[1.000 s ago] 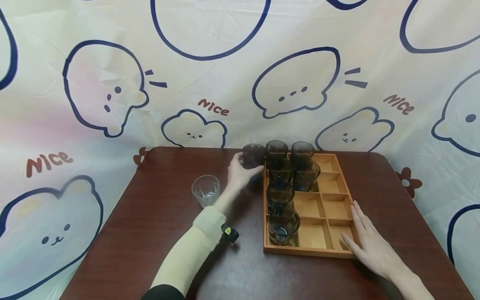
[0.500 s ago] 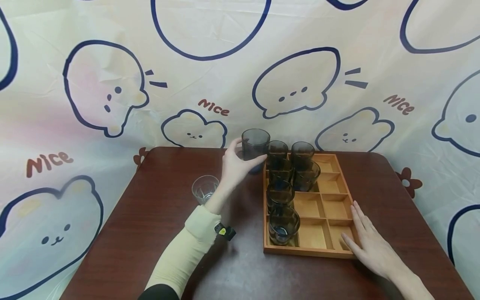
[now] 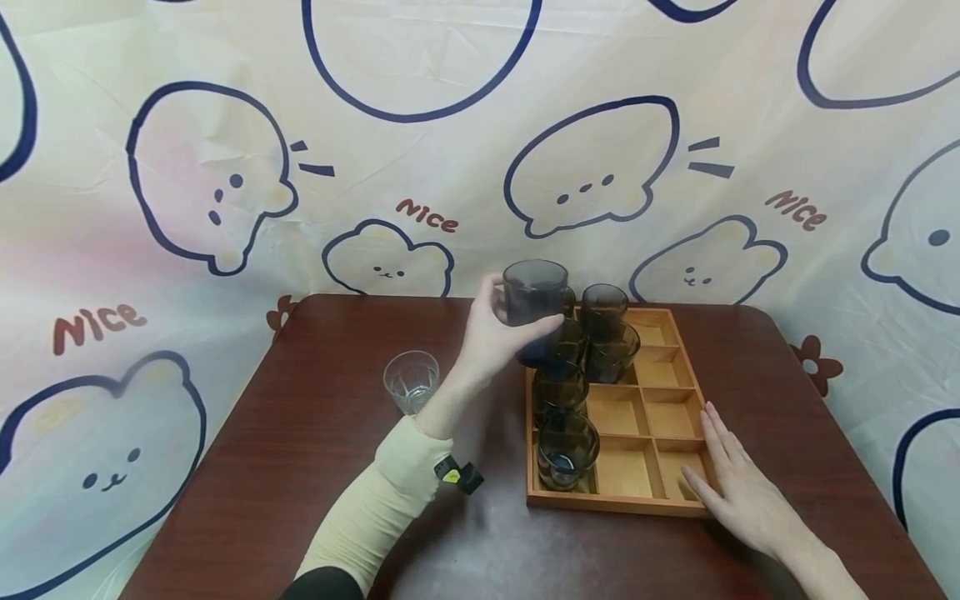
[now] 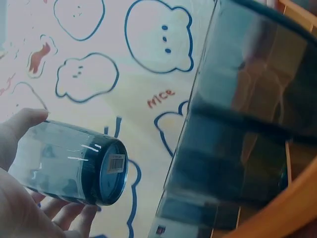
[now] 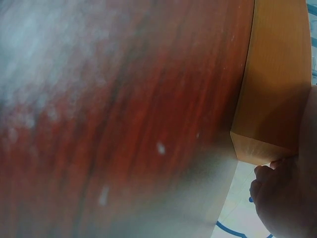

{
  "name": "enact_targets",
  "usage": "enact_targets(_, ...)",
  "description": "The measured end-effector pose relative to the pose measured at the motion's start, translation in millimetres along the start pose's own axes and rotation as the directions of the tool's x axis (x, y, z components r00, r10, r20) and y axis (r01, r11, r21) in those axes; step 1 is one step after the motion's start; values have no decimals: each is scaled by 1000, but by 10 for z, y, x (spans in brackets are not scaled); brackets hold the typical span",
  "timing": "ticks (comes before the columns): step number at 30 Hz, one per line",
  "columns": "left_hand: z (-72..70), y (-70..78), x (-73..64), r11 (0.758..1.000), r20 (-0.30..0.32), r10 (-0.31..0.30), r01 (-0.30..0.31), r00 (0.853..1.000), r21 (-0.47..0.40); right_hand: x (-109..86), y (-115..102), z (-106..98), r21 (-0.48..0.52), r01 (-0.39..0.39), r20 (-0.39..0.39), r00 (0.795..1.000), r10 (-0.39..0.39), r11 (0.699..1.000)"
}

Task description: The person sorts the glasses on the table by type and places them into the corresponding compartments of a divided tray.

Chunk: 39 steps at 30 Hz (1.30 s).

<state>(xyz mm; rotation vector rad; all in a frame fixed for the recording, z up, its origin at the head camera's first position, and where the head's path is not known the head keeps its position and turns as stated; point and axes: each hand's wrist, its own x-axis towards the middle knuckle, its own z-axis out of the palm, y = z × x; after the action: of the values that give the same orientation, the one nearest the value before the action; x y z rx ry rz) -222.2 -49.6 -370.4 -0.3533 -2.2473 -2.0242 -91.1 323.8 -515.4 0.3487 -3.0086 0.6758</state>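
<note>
One smoky grey-blue glass tumbler (image 3: 534, 302)

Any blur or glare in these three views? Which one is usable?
Head view: sharp and evenly lit, the left hand with the dark glass clear. Left wrist view: the held glass is sharp with small glints, while a nearer dark glass is large and soft. Right wrist view: the table is blurred with pale glare; the tray corner is readable.
</note>
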Motion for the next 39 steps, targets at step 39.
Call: enact_targets(39, 928, -448, -49, 776, 479, 97, -367, 873, 513, 17, 45, -4, -3, 17, -22, 1000, -17, 1000)
